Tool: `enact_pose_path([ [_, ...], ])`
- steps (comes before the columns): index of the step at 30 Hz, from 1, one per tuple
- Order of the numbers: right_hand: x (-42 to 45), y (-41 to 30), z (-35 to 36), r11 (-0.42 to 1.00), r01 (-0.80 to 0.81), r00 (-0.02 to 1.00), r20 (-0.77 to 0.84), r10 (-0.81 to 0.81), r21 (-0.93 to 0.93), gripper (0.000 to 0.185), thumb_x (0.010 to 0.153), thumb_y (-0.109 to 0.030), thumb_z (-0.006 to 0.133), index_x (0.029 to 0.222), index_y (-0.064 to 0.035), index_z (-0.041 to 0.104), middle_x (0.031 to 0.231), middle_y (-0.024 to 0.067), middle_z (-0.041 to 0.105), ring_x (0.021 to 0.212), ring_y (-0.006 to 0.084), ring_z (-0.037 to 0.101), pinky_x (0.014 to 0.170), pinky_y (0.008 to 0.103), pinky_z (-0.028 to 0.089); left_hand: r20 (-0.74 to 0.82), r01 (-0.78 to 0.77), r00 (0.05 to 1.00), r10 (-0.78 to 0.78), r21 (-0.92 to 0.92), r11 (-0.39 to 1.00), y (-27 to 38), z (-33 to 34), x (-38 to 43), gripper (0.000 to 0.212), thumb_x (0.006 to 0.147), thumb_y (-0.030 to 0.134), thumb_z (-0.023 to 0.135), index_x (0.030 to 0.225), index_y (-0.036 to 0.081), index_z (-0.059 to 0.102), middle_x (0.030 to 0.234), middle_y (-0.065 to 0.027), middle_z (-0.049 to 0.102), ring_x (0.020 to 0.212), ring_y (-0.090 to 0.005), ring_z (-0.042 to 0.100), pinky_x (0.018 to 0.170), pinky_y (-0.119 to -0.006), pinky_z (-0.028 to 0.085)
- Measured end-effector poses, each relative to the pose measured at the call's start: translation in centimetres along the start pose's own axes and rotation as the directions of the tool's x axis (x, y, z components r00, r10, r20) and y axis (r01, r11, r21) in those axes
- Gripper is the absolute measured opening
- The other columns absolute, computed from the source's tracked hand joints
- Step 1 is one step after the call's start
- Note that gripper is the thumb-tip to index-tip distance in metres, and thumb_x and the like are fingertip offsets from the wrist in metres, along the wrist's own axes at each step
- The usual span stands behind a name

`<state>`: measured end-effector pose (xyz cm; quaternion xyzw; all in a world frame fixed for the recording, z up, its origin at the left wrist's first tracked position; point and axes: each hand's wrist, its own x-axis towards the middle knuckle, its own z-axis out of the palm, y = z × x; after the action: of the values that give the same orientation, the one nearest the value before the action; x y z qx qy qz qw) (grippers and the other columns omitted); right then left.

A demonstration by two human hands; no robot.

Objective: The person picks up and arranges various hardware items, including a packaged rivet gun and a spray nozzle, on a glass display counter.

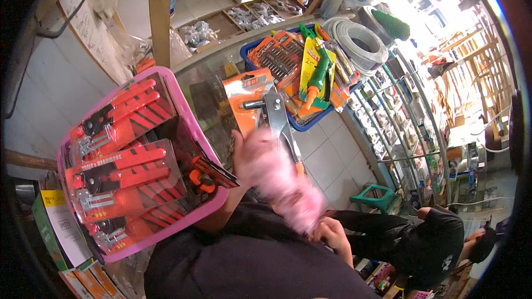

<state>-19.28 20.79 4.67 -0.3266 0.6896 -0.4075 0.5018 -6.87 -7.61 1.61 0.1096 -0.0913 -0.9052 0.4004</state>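
Note:
My left hand (240,162) grips a hand riveter (276,112) packed on an orange card (245,87). The tool's grey metal head points away from me, and its handles run back towards my body. My right hand (331,232) holds one end of a fluffy pink duster (278,170), blurred by motion. The duster crosses in front of the pack's lower part and hides some of my left hand. Left of my hands is a pink plastic basket (170,79), filled with red-handled tools (124,170) in clear packs.
A blue basket (309,123) of packaged bits and a green hose nozzle (320,72) stands on the glass counter (199,64). Coiled white cable (361,45) lies beyond it. A green stool (374,197) is on the tiled floor. Another person (432,241) is at the right.

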Motion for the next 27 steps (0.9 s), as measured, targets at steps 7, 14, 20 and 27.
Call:
enact_pose_path([
  [7,-0.4,-0.1,-0.7,0.991,-0.079,0.997,0.0,0.08,0.112,0.034,0.095,-0.032,0.044,0.081,-0.0027,0.053,0.063,0.0027,0.054,0.05,0.0089,0.047,0.044,0.0231,0.036,0.382,0.167,0.922,-0.068,-0.232,0.958,-0.2,-0.8,0.5,0.072,0.09,0.062,0.025,0.131,0.004,0.034,0.118,-0.0129,0.052,0.104,-0.0255,0.055,0.09,-0.042,0.045],
  [14,5.3,-3.1,-0.1,0.994,0.026,0.998,-0.063,-0.02,0.104,0.032,0.096,-0.033,0.04,0.086,-0.0047,0.048,0.058,0.0025,0.049,0.044,0.0089,0.043,0.039,0.0217,0.033,0.146,0.128,0.982,-0.121,-0.039,0.991,-0.6,-0.3,-0.4,0.069,0.091,0.06,0.019,0.132,0.006,0.034,0.123,-0.0133,0.049,0.111,-0.0262,0.051,0.093,-0.044,0.043],
  [20,8.0,-6.0,0.0,0.998,0.06,0.997,0.05,-0.059,-0.031,0.039,0.097,-0.039,0.036,0.079,-0.005,0.044,0.056,0.0027,0.045,0.04,0.0095,0.038,0.037,0.0223,0.031,0.049,0.031,0.998,-0.049,0.316,0.948,-0.8,-0.4,-0.6,0.076,0.086,0.067,0.028,0.132,0.008,0.037,0.128,-0.0109,0.046,0.116,-0.0255,0.047,0.099,-0.041,0.037],
  [27,7.8,-7.0,0.2,1.0,0.017,0.999,0.039,-0.018,0.009,0.036,0.096,-0.035,0.04,0.078,-0.0056,0.049,0.056,0.0001,0.046,0.043,0.0081,0.041,0.039,0.0229,0.033,0.075,0.081,0.991,-0.113,0.338,0.937,-0.9,-1.2,-0.6,0.079,0.086,0.068,0.024,0.136,0.008,0.032,0.131,-0.0118,0.045,0.118,-0.0257,0.046,0.099,-0.045,0.038],
])
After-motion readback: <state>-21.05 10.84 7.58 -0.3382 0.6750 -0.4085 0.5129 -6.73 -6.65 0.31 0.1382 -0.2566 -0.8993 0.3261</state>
